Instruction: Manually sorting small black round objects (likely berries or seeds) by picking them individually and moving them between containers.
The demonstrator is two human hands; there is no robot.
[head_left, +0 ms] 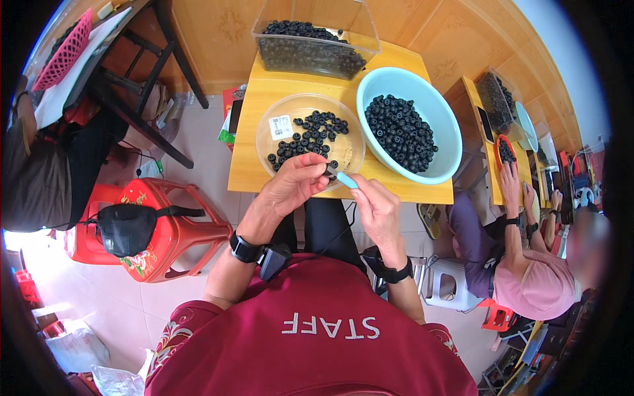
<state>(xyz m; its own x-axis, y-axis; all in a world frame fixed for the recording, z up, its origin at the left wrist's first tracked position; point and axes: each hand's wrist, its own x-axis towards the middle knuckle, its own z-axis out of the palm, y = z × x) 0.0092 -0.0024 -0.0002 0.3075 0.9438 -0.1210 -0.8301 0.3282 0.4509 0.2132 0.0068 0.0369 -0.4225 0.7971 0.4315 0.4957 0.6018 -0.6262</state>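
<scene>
My left hand (290, 183) pinches a small black ring-shaped part (329, 169) above the near edge of a shallow round clear tub (266, 142). Closed around the light-blue handle of a small knife (347, 180) is my right hand (378, 210), with the short blade meeting the black part. Loose black ring-shaped parts (310, 137) lie scattered in the tub, beside a white label. To its right stands a pale blue basin (454, 142) with a heap of similar black parts (399, 135). The fingertips partly cover the held part.
Behind the tub, a clear rectangular bin (373, 41) holds more black parts on the yellow table (246, 158). A red stool (198, 224) carrying a black cap (125, 230) is at left. Co-workers sit on both sides; one in pink (535, 284) works at right.
</scene>
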